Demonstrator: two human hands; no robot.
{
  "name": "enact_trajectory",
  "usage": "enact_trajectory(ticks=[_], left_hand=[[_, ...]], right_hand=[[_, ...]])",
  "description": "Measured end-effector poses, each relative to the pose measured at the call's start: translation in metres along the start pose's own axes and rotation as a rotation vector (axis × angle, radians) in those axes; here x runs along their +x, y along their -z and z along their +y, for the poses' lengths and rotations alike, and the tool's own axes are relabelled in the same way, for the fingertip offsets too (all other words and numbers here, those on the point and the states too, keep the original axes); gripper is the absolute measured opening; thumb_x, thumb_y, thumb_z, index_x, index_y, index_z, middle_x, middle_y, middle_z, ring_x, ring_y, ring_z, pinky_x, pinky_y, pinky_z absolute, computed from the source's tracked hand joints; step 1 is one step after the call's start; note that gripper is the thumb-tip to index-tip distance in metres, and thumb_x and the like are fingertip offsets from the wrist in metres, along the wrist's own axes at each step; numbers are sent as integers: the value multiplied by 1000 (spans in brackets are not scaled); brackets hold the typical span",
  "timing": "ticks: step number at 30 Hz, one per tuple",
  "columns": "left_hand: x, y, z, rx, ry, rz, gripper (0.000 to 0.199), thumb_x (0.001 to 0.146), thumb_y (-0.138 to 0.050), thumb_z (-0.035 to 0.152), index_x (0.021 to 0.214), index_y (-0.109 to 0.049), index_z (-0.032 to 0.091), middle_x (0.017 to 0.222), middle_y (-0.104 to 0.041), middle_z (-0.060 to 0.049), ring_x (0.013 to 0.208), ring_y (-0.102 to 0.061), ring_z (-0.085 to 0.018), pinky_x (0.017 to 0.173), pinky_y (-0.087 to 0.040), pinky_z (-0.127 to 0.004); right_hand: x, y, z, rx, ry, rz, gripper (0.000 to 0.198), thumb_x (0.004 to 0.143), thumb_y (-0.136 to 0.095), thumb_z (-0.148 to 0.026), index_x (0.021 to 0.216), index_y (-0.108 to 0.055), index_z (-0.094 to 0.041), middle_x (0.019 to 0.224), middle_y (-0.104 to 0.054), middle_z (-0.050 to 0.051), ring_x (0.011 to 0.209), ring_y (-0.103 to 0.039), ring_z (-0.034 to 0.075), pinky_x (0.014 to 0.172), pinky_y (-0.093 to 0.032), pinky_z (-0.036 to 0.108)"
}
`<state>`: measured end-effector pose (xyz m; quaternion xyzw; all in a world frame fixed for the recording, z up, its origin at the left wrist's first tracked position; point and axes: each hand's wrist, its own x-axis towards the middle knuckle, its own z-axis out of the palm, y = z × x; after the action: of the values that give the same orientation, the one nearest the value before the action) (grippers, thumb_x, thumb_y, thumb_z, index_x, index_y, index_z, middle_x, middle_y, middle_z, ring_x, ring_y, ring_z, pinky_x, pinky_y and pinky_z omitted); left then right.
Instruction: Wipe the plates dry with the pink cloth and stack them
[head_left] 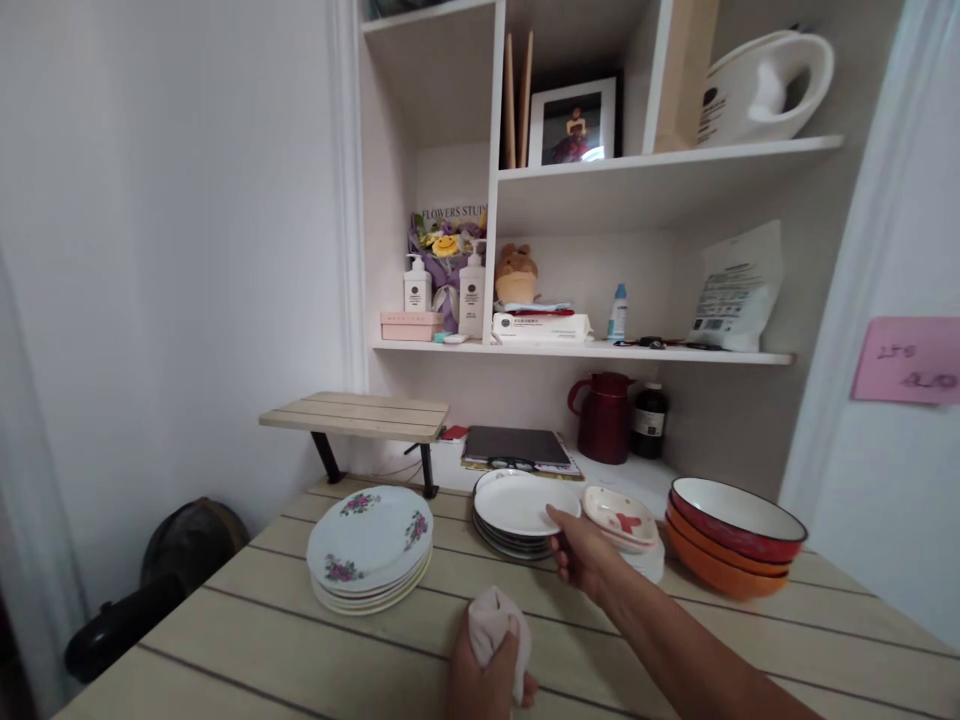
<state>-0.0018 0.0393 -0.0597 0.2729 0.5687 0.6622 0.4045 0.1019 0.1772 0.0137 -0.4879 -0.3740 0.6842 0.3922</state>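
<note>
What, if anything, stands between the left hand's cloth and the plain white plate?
Nothing visible; tabletop shows between the cloth in the left hand and the plain white plate, whose right edge the right hand holds.

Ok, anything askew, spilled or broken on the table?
Only mildly: the top white plate sits off-centre on the middle stack. The right grip is on its rim, which probably explains the offset. I see no spill or visible damage, though the lower plates are mostly hidden.
</note>
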Motion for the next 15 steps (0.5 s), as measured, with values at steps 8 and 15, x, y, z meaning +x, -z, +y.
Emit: enact_trajectory(ticks=[8, 15], left_hand=[[1, -2, -2, -46, 14, -8, 58, 56, -76, 58, 94, -58, 18, 58, -61, 3, 37, -51, -11, 35, -38, -21], [7, 0, -8, -74, -2, -26, 60, 54, -76, 58, 93, -57, 18, 57, -60, 4, 35, -52, -12, 33, -37, -22]], right_hand=[[-17, 4, 1, 96, -40, 22, 29, 92, -52, -33, 67, -49, -18, 42, -52, -5, 32, -44, 8, 46, -51, 25], [-28, 9, 5, 134, -78, -105, 31, 92, -50, -39, 75, -57, -14, 54, -64, 3, 45, -61, 14, 60, -56, 31]])
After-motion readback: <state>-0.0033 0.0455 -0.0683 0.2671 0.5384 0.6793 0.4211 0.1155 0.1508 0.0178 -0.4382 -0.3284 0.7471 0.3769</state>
